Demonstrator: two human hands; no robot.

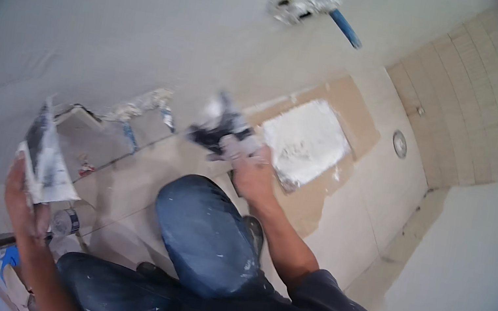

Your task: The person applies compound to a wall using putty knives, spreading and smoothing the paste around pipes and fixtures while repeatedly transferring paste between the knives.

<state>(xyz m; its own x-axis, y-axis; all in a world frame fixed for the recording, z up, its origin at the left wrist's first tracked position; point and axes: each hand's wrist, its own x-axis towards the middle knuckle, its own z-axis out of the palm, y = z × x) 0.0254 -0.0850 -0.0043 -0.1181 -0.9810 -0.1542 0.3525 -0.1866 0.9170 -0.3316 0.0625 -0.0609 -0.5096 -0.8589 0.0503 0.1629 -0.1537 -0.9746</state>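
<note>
My left hand [26, 203] is closed around the lower edge of a flat, plaster-smeared plate [51, 161], white with dark patches, held tilted near the wall. Out in front of my knees, my right hand [244, 161] grips a wide-bladed putty knife [217, 126] smeared with white and blurred by motion; part of its handle is hidden by my fingers. Just right of that hand, a white plaster-covered square [305, 140] lies on a sheet of cardboard [359, 118] on the floor.
The pale wall [134, 15] has a rough opening with blue pipe ends [130, 138] low down, and another blue pipe [346, 28] higher up. A small clear round container [65, 222] is by my left forearm. A round drain [399, 144] sits near the beige tiled wall [474, 88].
</note>
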